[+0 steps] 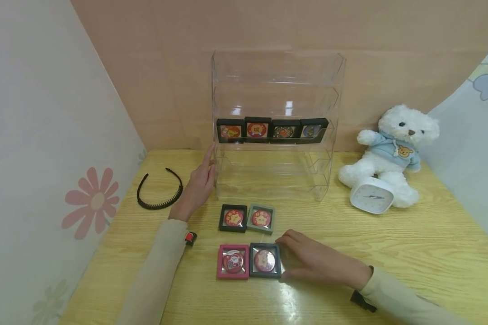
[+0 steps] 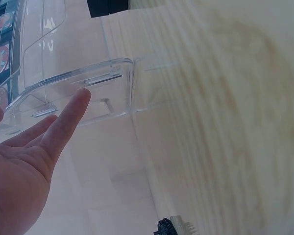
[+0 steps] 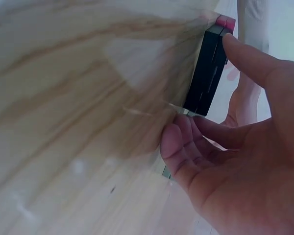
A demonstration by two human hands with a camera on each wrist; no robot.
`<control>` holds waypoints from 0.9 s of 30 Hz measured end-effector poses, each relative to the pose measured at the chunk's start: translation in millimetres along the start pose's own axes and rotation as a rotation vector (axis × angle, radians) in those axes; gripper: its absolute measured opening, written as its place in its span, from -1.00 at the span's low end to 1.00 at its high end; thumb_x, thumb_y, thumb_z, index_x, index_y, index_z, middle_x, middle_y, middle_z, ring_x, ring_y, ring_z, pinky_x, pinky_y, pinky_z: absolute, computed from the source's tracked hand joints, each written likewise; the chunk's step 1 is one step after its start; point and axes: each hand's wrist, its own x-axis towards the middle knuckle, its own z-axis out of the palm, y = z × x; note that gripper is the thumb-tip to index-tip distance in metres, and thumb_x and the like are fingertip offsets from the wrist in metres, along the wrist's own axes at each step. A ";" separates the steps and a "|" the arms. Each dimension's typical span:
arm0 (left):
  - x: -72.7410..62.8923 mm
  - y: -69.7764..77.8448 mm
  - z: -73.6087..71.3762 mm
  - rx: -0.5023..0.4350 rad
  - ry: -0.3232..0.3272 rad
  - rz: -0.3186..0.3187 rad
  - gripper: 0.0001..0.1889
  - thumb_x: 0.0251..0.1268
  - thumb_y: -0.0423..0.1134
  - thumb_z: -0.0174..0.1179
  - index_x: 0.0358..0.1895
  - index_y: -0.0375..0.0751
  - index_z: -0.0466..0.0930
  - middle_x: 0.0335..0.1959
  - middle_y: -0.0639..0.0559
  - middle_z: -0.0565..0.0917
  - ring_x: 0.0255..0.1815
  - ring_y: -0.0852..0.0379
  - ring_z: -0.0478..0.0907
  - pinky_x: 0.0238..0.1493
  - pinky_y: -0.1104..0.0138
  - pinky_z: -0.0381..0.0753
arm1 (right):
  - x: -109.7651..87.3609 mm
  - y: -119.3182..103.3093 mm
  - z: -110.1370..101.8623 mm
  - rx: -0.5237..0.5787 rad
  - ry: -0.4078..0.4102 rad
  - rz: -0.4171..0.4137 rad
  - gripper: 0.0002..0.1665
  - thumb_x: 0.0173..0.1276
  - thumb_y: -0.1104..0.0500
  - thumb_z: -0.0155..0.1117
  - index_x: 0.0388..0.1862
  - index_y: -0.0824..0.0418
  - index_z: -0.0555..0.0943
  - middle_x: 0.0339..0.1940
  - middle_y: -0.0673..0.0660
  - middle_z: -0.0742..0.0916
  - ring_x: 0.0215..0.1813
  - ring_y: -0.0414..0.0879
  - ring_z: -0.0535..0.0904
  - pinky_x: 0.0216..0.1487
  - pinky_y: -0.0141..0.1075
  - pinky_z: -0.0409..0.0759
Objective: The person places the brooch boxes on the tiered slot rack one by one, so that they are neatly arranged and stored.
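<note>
Pinching the slate frame (image 1: 265, 260), seemingly, your right grip (image 1: 319, 260) could drag the touching pink frame (image 1: 233, 262); straight-fingered left grip (image 1: 196, 187) holds nothing.

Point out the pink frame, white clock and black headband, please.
Pink frame (image 1: 232, 276): head view, on its near rim.
White clock (image 1: 372, 196): head view, on its dial.
Black headband (image 1: 158, 206): head view, on its toothed curve.

I can read no text with certainty. Yellowish characters arc across the red badge (image 1: 233, 218) in the black frame (image 1: 221, 217) and its neighbour (image 1: 261, 219) in the grey-green frame (image 1: 273, 220) on my worktop (image 1: 394, 246), too small to make out. A single blurred character marks the rack badge (image 1: 256, 130) second from left. The clock (image 1: 372, 195) shows tiny, illegible dial marks.
</note>
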 end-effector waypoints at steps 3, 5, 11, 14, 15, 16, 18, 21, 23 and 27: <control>0.4 1.2 -0.3 -0.003 -0.002 -0.001 -0.33 0.70 -0.24 -0.25 0.67 0.30 -0.27 0.32 -0.46 0.45 -0.07 -0.13 0.64 -0.33 0.11 0.58 | 2.8 -4.2 0.0 0.006 -0.014 0.012 -0.14 0.29 -0.36 0.35 0.36 0.15 0.47 0.21 -0.09 0.49 0.21 -0.19 0.46 0.27 -0.17 0.50; 0.8 1.4 -0.5 -0.006 -0.004 0.003 -0.34 0.70 -0.25 -0.26 0.67 0.29 -0.27 0.31 -0.47 0.46 -0.04 -0.13 0.63 -0.32 0.11 0.58 | 4.2 -5.9 1.0 0.000 -0.010 0.011 -0.12 0.26 -0.39 0.35 0.35 0.14 0.47 0.19 -0.10 0.49 0.20 -0.20 0.46 0.27 -0.18 0.50; 1.1 1.1 -0.2 -0.007 -0.004 0.007 -0.34 0.70 -0.24 -0.27 0.67 0.29 -0.27 0.30 -0.44 0.47 -0.10 -0.08 0.63 -0.29 0.11 0.59 | 6.6 -9.2 3.5 -0.020 0.002 -0.001 -0.10 0.23 -0.41 0.36 0.33 0.16 0.48 0.15 -0.08 0.50 0.16 -0.21 0.46 0.26 -0.19 0.51; 0.5 0.9 0.0 -0.008 -0.003 0.007 -0.35 0.70 -0.23 -0.27 0.67 0.29 -0.27 0.32 -0.43 0.46 -0.17 -0.07 0.63 -0.32 0.12 0.59 | 6.6 -9.7 4.2 -0.022 -0.003 0.008 -0.12 0.24 -0.38 0.38 0.32 0.15 0.49 0.15 -0.09 0.50 0.16 -0.21 0.45 0.25 -0.20 0.51; 0.2 0.9 0.0 -0.007 -0.003 0.005 -0.35 0.70 -0.23 -0.27 0.67 0.30 -0.27 0.32 -0.43 0.46 -0.15 -0.06 0.63 -0.32 0.12 0.59 | 6.7 -9.7 4.3 -0.019 -0.005 0.011 -0.14 0.25 -0.37 0.39 0.32 0.15 0.49 0.15 -0.09 0.50 0.16 -0.21 0.45 0.25 -0.20 0.51; -0.1 0.9 0.2 -0.007 -0.003 0.004 -0.35 0.70 -0.22 -0.27 0.67 0.30 -0.27 0.33 -0.43 0.45 -0.14 -0.07 0.63 -0.33 0.13 0.59 | 6.5 -9.5 4.5 -0.019 -0.007 0.014 -0.14 0.25 -0.35 0.40 0.32 0.16 0.49 0.15 -0.08 0.49 0.16 -0.21 0.45 0.25 -0.20 0.51; -0.5 1.0 0.2 -0.005 -0.005 0.002 -0.35 0.70 -0.22 -0.27 0.67 0.31 -0.27 0.33 -0.43 0.45 -0.11 -0.07 0.63 -0.33 0.13 0.59 | 6.3 -9.1 4.7 -0.009 -0.010 0.022 -0.16 0.25 -0.32 0.42 0.32 0.15 0.49 0.15 -0.09 0.49 0.16 -0.21 0.46 0.25 -0.20 0.51; -0.9 0.9 0.3 -0.001 -0.006 0.000 -0.35 0.70 -0.22 -0.27 0.66 0.31 -0.27 0.34 -0.42 0.45 -0.06 -0.09 0.63 -0.33 0.14 0.59 | 5.8 -7.5 5.1 0.006 -0.007 0.025 -0.20 0.25 -0.27 0.45 0.31 0.15 0.49 0.15 -0.10 0.49 0.16 -0.22 0.45 0.25 -0.20 0.51; -0.9 1.1 0.0 0.001 -0.006 0.004 -0.34 0.70 -0.22 -0.27 0.66 0.31 -0.28 0.34 -0.43 0.44 -0.06 -0.11 0.63 -0.33 0.13 0.59 | 5.7 -6.6 5.2 0.020 0.001 0.023 -0.22 0.24 -0.23 0.48 0.30 0.14 0.48 0.15 -0.11 0.49 0.16 -0.22 0.45 0.26 -0.20 0.50; -1.0 0.6 -0.4 0.008 -0.003 0.005 -0.34 0.70 -0.22 -0.27 0.66 0.32 -0.28 0.34 -0.43 0.44 -0.04 -0.12 0.63 -0.33 0.13 0.59 | 6.1 -6.1 4.4 0.057 0.019 0.013 -0.21 0.19 -0.12 0.55 0.31 0.13 0.45 0.15 -0.10 0.52 0.19 -0.21 0.47 0.28 -0.19 0.49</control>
